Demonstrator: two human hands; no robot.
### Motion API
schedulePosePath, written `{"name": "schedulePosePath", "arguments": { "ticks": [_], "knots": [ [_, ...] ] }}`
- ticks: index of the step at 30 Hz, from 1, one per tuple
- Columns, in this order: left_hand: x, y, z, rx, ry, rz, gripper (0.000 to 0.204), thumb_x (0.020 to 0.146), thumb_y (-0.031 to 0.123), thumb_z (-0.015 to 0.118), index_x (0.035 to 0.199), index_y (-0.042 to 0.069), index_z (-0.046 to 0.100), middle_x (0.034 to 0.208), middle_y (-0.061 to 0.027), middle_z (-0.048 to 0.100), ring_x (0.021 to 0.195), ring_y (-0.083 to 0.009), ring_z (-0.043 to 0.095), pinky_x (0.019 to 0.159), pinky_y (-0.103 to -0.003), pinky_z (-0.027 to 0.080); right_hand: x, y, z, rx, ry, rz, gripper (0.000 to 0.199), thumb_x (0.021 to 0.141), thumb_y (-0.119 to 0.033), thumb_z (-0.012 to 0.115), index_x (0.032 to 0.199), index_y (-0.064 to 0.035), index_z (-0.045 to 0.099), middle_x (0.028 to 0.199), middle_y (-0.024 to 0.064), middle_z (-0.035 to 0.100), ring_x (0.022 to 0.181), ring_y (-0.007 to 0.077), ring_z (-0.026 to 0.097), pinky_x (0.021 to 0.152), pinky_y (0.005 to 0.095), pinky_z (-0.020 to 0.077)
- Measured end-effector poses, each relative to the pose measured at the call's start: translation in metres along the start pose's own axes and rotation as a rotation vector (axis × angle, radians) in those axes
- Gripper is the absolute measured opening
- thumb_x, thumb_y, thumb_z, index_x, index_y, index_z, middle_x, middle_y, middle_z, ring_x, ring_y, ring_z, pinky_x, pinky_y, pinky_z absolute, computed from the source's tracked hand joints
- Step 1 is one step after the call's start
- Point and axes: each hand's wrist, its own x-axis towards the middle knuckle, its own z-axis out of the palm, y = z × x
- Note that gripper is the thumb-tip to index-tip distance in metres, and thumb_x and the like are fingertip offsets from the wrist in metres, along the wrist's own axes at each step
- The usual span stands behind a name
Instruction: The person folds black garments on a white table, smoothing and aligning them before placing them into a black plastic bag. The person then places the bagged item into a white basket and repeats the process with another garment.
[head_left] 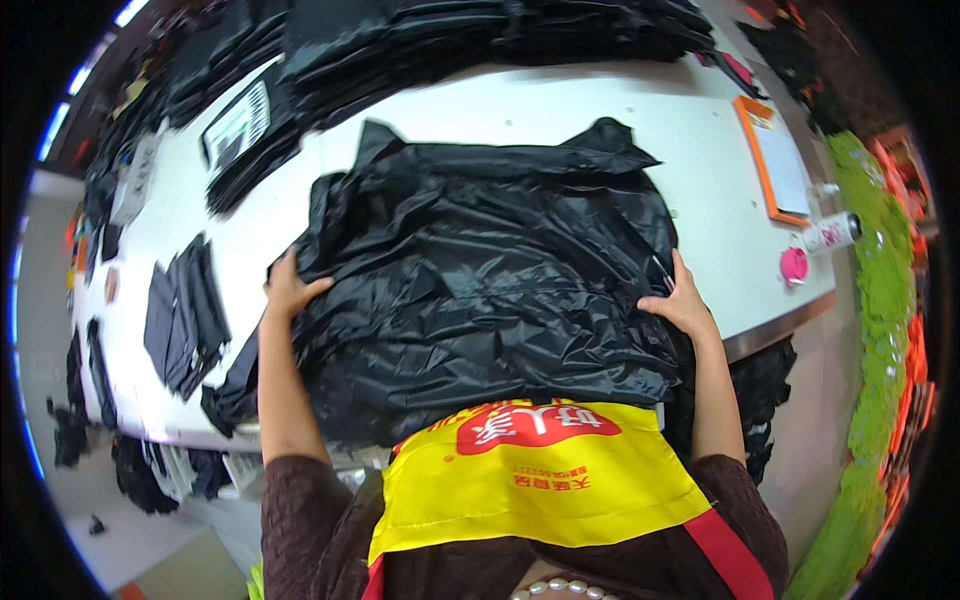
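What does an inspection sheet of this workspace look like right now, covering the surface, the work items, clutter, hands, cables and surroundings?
Surface: white table, mostly covered at the middle and far edge.
Job's things: large crumpled black garment spread flat, its near edge hanging over the table's front.
Clutter: stacks of folded black fabric along the far edge; small black fabric pieces at left; orange clipboard, white spray can and pink round lid at right.
Hands: left hand flat on the garment's left edge; right hand on its right edge, fingers spread.
Cables: nothing seen.
Surroundings: pale floor, green material at right.
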Motion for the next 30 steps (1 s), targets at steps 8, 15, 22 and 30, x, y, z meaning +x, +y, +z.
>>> {"name": "schedulePosePath", "arguments": {
  "ticks": [8,15,22,30],
  "knots": [
    [-0.056,0.025,0.014,-0.056,0.025,0.004,0.051,0.073,0.039,0.070,0.103,-0.001,0.058,0.089,-0.0240,0.064,0.085,-0.0411,0.061,0.075,-0.046,0.049,-0.014,-0.018,0.045,-0.201,0.295,-0.086,0.036,0.069,-0.027,0.068,0.090,0.0019,0.061,0.080,0.0246,0.063,0.075,0.0420,0.059,0.068,0.0444,0.0483],
    [-0.176,0.020,-0.012,-0.808,0.248,-0.041,0.043,0.076,0.005,0.059,0.116,-0.006,0.052,0.106,-0.0187,0.063,0.099,-0.0263,0.059,0.090,-0.032,0.042,-0.083,-0.044,-0.016,0.734,0.245,-0.061,0.035,0.075,-0.010,0.065,0.104,0.0089,0.059,0.099,0.0101,0.063,0.085,0.0183,0.060,0.080,0.0299,0.0467],
    [-0.288,-0.030,-0.122,-1.032,0.564,-0.232,0.040,0.081,0.006,0.058,0.120,-0.003,0.054,0.109,-0.0129,0.061,0.101,-0.0222,0.056,0.093,-0.032,0.041,-0.177,-0.143,-0.134,0.916,0.445,-0.370,0.049,0.069,-0.007,0.057,0.117,0.0002,0.055,0.115,0.0137,0.058,0.104,0.0279,0.058,0.094,0.0389,0.0450],
    [-0.138,-0.054,-0.289,-0.701,0.768,-0.092,0.046,0.087,0.024,0.059,0.122,-0.004,0.049,0.113,-0.0167,0.056,0.104,-0.0210,0.054,0.089,-0.033,0.042,-0.013,-0.239,-0.274,-0.095,0.613,-0.538,0.047,0.079,-0.028,0.056,0.120,-0.0059,0.056,0.114,0.0156,0.060,0.104,0.0280,0.059,0.092,0.0375,0.0438]
  ]
}}
